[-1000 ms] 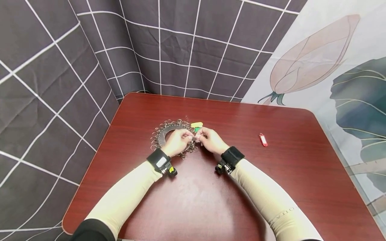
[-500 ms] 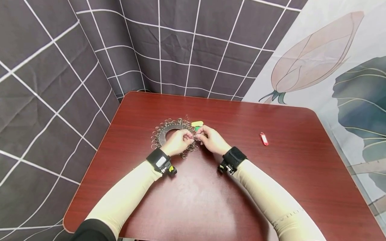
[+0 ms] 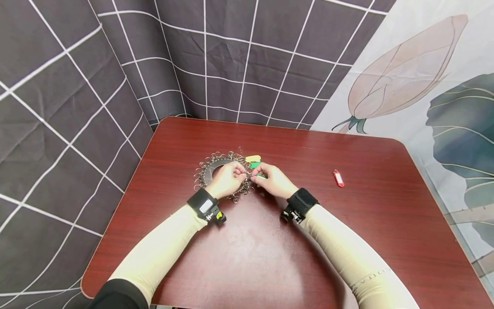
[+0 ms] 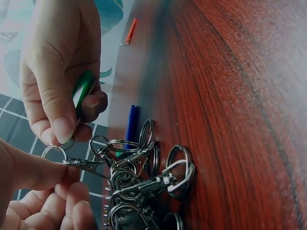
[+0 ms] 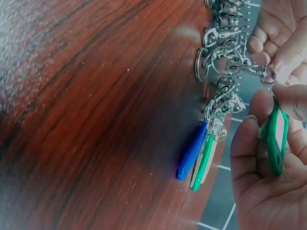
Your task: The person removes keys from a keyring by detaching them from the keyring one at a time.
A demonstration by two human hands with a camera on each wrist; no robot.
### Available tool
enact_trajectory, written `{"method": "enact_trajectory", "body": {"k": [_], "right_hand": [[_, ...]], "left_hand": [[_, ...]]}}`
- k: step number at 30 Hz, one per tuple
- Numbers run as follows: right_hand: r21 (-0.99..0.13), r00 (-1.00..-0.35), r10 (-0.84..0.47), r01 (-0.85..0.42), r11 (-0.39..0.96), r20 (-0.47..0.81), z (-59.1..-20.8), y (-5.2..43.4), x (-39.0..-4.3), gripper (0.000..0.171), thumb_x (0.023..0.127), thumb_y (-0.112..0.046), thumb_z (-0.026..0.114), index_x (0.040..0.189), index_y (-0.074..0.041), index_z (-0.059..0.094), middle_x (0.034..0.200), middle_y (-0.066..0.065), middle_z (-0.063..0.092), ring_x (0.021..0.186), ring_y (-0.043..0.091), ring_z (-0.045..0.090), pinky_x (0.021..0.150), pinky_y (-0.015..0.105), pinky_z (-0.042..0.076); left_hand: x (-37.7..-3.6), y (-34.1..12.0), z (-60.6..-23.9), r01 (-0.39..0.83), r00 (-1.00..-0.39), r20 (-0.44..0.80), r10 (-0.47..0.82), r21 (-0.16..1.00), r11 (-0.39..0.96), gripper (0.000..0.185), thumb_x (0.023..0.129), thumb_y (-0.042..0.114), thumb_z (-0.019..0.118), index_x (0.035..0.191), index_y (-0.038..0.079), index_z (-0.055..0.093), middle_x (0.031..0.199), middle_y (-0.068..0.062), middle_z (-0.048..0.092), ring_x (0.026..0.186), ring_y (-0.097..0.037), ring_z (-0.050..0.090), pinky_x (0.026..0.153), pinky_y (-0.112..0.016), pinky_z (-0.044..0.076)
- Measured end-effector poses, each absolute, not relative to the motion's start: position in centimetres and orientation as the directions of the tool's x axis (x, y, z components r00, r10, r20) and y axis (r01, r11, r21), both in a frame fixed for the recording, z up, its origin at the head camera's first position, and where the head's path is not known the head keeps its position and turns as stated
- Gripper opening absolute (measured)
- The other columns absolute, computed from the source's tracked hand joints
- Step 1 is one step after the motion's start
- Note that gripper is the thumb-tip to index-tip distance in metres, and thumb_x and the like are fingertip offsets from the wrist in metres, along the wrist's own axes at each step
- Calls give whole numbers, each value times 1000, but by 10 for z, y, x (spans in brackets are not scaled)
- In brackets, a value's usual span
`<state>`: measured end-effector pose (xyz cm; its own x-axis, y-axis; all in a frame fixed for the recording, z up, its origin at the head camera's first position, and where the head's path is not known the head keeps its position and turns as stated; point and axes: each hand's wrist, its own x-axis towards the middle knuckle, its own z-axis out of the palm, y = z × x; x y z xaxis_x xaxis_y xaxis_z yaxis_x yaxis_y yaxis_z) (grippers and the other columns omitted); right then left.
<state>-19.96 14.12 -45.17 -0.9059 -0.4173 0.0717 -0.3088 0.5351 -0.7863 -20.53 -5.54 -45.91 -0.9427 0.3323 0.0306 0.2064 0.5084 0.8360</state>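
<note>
A round grey rack [image 3: 209, 171], fringed with metal clips and split rings, lies on the table. At its right side my left hand [image 3: 227, 180] pinches one metal clip [image 4: 86, 164] between thumb and finger, its split ring [image 4: 53, 152] standing up toward the other hand. My right hand [image 3: 275, 182] holds a green key tag [image 5: 277, 143] with a white label, pinching it at its ring end against that split ring. Whether the two are linked is hidden by the fingertips. Other clips with rings [image 4: 180, 172] hang close to the left hand.
A blue key tag [image 5: 192, 152] and another green key tag [image 5: 204, 163] hang from the rack beside the hands. A yellow key tag [image 3: 253, 159] lies just behind them. Farther right on the red-brown table [image 3: 308, 154] lies a red key tag [image 3: 338, 178].
The right hand has shifted slightly and turned, so the green key tag in it now shows below its fingers. The left hand stays at the rack with the clip.
</note>
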Motion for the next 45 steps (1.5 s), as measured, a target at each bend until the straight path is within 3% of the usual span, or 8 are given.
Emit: {"method": "enact_trajectory", "body": {"k": [9,22,33,39,45], "right_hand": [[-806,-910,-411,-282,520,53,-454,142,-200,6,92,-9,64,95,-4,63,78,6,63,64,13,59,56,28,49],[-790,-916,-390,-310,529,98,-455,143,-201,6,91,-13,66,93,-7,66,75,2,63,63,12,58,58,28,49],[-782,-933,-344,-292,551,106,-460,145,-203,5,87,-13,69,92,-12,67,75,-3,62,62,12,53,58,27,44],[-797,-940,-328,-269,540,95,-462,145,-204,6,88,-13,68,93,-11,67,74,-2,62,62,12,54,58,27,45],[-845,-944,-326,-217,489,54,-462,141,-203,6,89,-12,67,94,-8,66,78,11,67,62,18,59,54,25,47]], "left_hand": [[-206,-57,-462,200,-942,36,335,859,471,8,88,11,66,95,9,62,88,-3,64,81,-17,62,75,-29,52],[-206,-58,-463,295,-917,110,384,834,466,5,88,8,63,92,10,62,80,-2,62,66,-15,59,61,-28,50],[-205,-58,-462,334,-880,105,463,829,448,6,90,8,62,96,7,63,81,-1,63,68,-13,59,63,-27,50],[-204,-58,-462,300,-895,72,439,826,476,13,93,12,61,104,10,67,82,-2,64,66,-11,58,59,-27,49],[-205,-59,-467,274,-922,74,380,818,505,19,95,16,60,110,14,71,77,-3,66,62,-11,57,55,-28,47]]}}
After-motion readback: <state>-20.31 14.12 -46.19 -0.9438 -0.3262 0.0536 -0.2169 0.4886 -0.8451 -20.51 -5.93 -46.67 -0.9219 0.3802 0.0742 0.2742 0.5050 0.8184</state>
